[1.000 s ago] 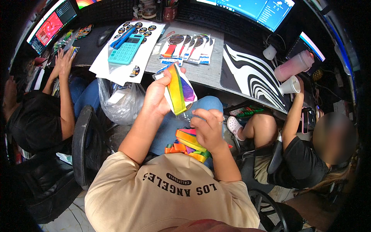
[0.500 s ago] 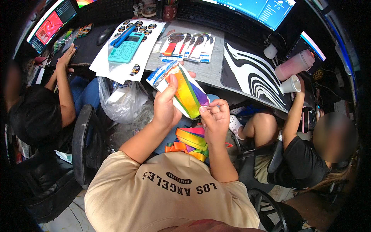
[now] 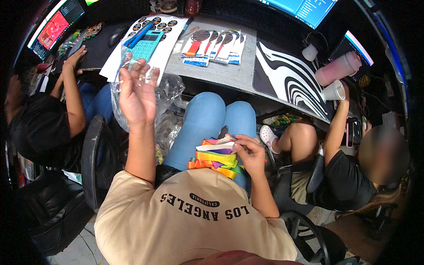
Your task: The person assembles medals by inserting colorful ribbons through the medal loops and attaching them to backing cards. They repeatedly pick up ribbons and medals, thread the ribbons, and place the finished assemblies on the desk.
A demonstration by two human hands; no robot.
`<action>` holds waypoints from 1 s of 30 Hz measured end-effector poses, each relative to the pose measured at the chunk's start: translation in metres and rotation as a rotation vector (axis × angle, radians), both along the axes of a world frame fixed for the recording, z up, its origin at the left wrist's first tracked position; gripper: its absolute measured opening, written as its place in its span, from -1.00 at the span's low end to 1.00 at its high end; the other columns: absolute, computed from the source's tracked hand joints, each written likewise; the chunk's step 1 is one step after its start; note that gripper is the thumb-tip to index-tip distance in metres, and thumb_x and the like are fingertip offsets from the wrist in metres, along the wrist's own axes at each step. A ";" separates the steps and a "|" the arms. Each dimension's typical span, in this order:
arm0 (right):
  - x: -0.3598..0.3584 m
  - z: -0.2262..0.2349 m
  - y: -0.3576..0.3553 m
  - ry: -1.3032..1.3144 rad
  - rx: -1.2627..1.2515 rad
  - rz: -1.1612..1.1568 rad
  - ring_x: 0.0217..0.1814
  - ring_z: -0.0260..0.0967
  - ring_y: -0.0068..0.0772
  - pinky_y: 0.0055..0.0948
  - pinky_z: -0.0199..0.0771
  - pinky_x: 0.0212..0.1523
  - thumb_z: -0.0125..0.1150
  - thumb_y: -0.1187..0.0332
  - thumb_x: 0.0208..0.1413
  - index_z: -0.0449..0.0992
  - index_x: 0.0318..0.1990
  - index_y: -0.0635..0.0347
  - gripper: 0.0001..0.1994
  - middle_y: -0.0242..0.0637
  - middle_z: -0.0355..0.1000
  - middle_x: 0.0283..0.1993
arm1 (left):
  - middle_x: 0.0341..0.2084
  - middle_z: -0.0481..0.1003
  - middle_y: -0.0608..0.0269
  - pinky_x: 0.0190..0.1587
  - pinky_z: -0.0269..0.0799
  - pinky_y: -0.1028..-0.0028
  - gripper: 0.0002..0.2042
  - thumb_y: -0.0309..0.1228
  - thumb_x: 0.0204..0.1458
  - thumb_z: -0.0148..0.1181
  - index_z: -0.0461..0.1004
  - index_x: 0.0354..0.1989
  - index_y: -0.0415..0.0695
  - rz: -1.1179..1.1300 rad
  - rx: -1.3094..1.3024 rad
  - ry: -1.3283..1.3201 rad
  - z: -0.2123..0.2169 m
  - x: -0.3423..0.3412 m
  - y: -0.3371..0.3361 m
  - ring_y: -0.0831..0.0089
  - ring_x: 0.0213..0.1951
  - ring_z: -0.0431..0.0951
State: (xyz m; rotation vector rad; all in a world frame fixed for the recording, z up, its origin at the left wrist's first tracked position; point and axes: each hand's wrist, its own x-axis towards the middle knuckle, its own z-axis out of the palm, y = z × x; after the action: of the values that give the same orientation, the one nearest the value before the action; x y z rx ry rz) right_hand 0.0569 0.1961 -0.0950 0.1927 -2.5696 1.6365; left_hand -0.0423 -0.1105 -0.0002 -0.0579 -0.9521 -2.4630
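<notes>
Across the lap point(image 3: 201, 117), rainbow ribbons point(image 3: 216, 157) lie bunched | right hand point(image 3: 251, 153): fingers closed on their edge | left hand point(image 3: 139, 97): raised before the worktop point(image 3: 225, 78), fingers spread, clear plastic point(image 3: 127, 58) at its fingertips

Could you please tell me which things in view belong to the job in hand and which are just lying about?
Apparently part of the job:
colourful ribbons, touched by the right hand
clear plastic by the left hand
packaged medals on the desk, probably

Seemingly just lying about:
turquoise calculator
pink bottle
black-and-white mat
</notes>
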 end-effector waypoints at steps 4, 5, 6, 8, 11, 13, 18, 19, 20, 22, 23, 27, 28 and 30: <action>-0.001 0.019 -0.009 0.262 -0.167 -0.241 -0.31 0.29 -0.51 -0.58 0.29 -0.31 0.27 0.52 0.05 0.55 -0.33 0.29 -0.95 -0.28 0.47 -0.27 | -0.01 0.42 0.16 0.14 0.33 0.07 -0.59 -0.11 0.32 -0.17 0.27 0.20 -0.09 -0.124 -0.100 -0.042 -0.015 0.006 0.020 0.32 0.06 0.38; 0.000 0.025 -0.009 0.383 -0.246 -0.279 -0.26 0.30 -0.48 -0.57 0.31 -0.22 0.21 0.54 0.10 0.49 -0.26 0.31 -0.92 -0.23 0.43 -0.21 | 0.02 0.40 0.14 0.15 0.32 0.04 -0.56 -0.08 0.31 -0.16 0.26 0.21 -0.10 -0.175 -0.145 -0.026 -0.019 0.010 0.029 0.29 0.10 0.37; 0.001 0.030 -0.011 0.423 -0.412 -0.279 -0.22 0.30 -0.50 -0.56 0.32 -0.16 0.17 0.55 0.14 0.45 -0.21 0.31 -0.91 -0.24 0.40 -0.18 | 0.05 0.38 0.12 0.16 0.32 0.02 -0.53 -0.05 0.30 -0.15 0.26 0.21 -0.11 -0.217 -0.193 -0.034 -0.022 0.015 0.039 0.26 0.13 0.37; -0.002 0.036 -0.018 0.359 -0.692 -0.240 -0.19 0.30 -0.54 -0.58 0.32 -0.13 0.15 0.56 0.16 0.42 -0.17 0.30 -0.89 -0.28 0.38 -0.17 | 0.09 0.35 0.11 0.19 0.31 0.11 -0.54 -0.17 0.21 0.10 0.26 0.20 -0.13 -0.448 -0.292 0.118 -0.030 0.031 0.060 0.28 0.14 0.36; -0.017 0.031 -0.039 0.182 -0.664 -0.214 -0.15 0.30 -0.62 -0.64 0.31 -0.13 0.16 0.53 0.19 0.41 -0.16 0.28 -0.90 -0.36 0.37 -0.17 | 0.14 0.33 0.09 0.22 0.28 0.26 -0.35 -0.54 -0.05 0.35 0.21 0.26 -0.16 -0.638 -0.597 0.039 -0.045 0.070 0.087 0.34 0.19 0.32; -0.027 0.026 -0.049 0.146 -0.664 -0.141 -0.20 0.28 -0.67 -0.67 0.30 -0.17 0.17 0.51 0.20 0.43 -0.14 0.28 -0.88 -0.36 0.39 -0.15 | 0.11 0.38 0.08 0.19 0.29 0.34 -0.30 -0.64 -0.04 0.27 0.13 0.32 -0.19 -0.557 -0.883 0.011 -0.063 0.086 0.084 0.34 0.16 0.37; -0.040 0.020 -0.035 0.060 -0.446 -0.175 -0.32 0.17 -0.74 -0.72 0.23 -0.29 0.21 0.48 0.16 0.48 -0.05 0.28 -0.79 -0.42 0.41 -0.13 | -0.01 0.45 0.15 0.04 0.45 0.34 -0.53 -0.61 0.07 0.10 0.27 0.20 -0.21 -0.038 -0.354 -0.663 -0.145 0.055 -0.018 0.35 0.02 0.48; -0.044 0.019 -0.029 0.043 -0.389 -0.169 -0.34 0.15 -0.74 -0.73 0.21 -0.31 0.22 0.47 0.15 0.50 -0.05 0.27 -0.78 -0.43 0.41 -0.13 | -0.05 0.46 0.14 -0.01 0.49 0.35 -0.58 -0.61 0.05 0.10 0.31 0.13 -0.23 0.186 -0.199 -0.779 -0.162 0.043 -0.049 0.36 -0.05 0.51; -0.046 0.019 -0.023 0.023 -0.340 -0.170 -0.36 0.13 -0.74 -0.74 0.20 -0.33 0.23 0.47 0.14 0.51 -0.05 0.26 -0.78 -0.44 0.41 -0.13 | -0.11 0.49 0.14 -0.06 0.49 0.41 -0.61 -0.60 0.04 0.11 0.32 0.10 -0.25 0.278 -0.246 -0.730 -0.176 0.032 -0.086 0.37 -0.10 0.53; -0.051 0.018 -0.014 0.077 -0.188 -0.160 -0.36 0.17 -0.71 -0.72 0.20 -0.35 0.24 0.46 0.10 0.56 -0.14 0.22 -0.83 -0.40 0.43 -0.15 | -0.24 0.53 0.15 -0.20 0.45 0.46 -0.67 -0.60 0.00 0.15 0.38 -0.01 -0.28 0.450 -0.503 -0.809 -0.200 0.007 -0.154 0.39 -0.24 0.55; -0.054 0.016 -0.011 0.077 -0.158 -0.159 -0.37 0.17 -0.71 -0.72 0.21 -0.35 0.23 0.46 0.10 0.57 -0.15 0.22 -0.84 -0.39 0.43 -0.15 | -0.22 0.53 0.12 -0.21 0.45 0.46 -0.67 -0.60 -0.02 0.16 0.39 -0.03 -0.31 0.531 -0.573 -0.769 -0.212 -0.010 -0.179 0.39 -0.22 0.56; -0.063 0.005 -0.017 0.148 0.360 -0.034 -0.33 0.37 -0.32 -0.39 0.39 -0.34 0.30 0.32 0.06 0.58 -0.16 0.21 -0.78 -0.18 0.49 -0.25 | -0.10 0.52 -0.17 -0.01 0.42 0.30 -0.49 -0.30 -0.08 0.31 0.39 0.01 -0.39 0.460 -1.055 -1.031 -0.240 -0.062 -0.236 0.15 -0.06 0.55; -0.063 0.002 -0.021 0.131 0.545 0.000 -0.31 0.41 -0.22 -0.31 0.42 -0.33 0.32 0.28 0.05 0.58 -0.16 0.20 -0.75 -0.14 0.50 -0.27 | -0.07 0.50 -0.22 0.03 0.40 0.29 -0.44 -0.23 -0.07 0.30 0.38 0.03 -0.39 0.355 -1.222 -1.100 -0.241 -0.066 -0.238 0.10 -0.03 0.54; -0.057 -0.006 -0.038 -0.105 0.565 0.023 -0.21 0.45 0.07 -0.08 0.44 -0.19 0.29 0.29 0.03 0.56 -0.14 0.21 -0.73 0.01 0.51 -0.33 | -0.02 0.47 -0.30 0.11 0.37 0.25 -0.35 -0.10 -0.06 0.27 0.36 0.08 -0.40 0.120 -1.556 -1.214 -0.236 -0.065 -0.228 -0.01 0.05 0.50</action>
State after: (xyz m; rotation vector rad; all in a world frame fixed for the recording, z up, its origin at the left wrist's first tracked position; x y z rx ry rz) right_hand -0.0005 0.1586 -0.1015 0.1744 -3.0548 0.9026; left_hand -0.1073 -0.3383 -0.2364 0.9701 -2.8918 -0.8401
